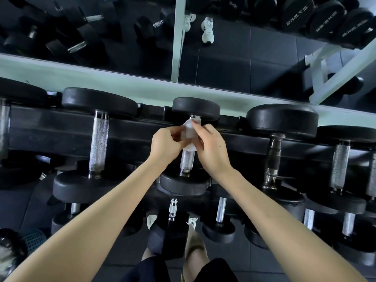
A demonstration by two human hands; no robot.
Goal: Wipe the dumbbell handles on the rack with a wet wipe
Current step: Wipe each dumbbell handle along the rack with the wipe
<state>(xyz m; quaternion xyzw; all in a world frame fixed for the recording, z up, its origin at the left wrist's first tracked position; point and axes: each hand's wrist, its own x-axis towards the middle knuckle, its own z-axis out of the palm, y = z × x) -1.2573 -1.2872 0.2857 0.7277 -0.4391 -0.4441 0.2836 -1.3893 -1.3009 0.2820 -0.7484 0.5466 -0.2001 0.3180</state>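
Head view shows my left hand [164, 143] and right hand [211, 145] close together over the top tier of the rack [61, 127], both pinching the wipe [190, 130]. My left fingers curl on its near left edge; my right thumb and forefinger nip its upper part. The wipe is white and crumpled, and it lies over the far half of the handle [186, 159] of a small dumbbell [195, 107], close to its far head. The near half of the handle shows bare and knurled below my hands. A bigger weight [99, 139] sits to the left and a dark-gripped weight [281, 119] to the right, both apart from my hands. Lower bars [220, 210] lie on the tier beneath my forearms. A mirror [223, 64] stands behind the rack.
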